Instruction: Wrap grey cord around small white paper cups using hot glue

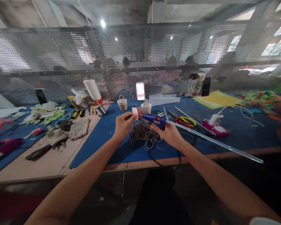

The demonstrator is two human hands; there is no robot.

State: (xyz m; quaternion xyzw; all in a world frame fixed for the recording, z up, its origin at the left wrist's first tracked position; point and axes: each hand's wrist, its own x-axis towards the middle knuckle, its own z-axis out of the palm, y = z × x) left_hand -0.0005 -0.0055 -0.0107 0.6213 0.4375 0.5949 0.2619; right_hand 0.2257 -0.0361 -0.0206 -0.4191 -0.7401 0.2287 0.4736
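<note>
My left hand is closed on a paper cup, white with a red band, held on its side and partly wrapped in grey cord. In my right hand is a blue hot glue gun, its nozzle close to the cup's wall; I cannot tell whether it touches. A long clear glue stick sticks out of the gun's rear toward the lower right. Below both hands lies a loose heap of grey cord on the blue mat. Two small cord-covered baskets with handles, one basket and another basket, stand behind.
Yellow-and-red pliers and a magenta power strip lie to the right. Coloured sheets are at the back right. Stacked paper cups, gloves and a black-handled tool are at left. A perforated screen closes the back.
</note>
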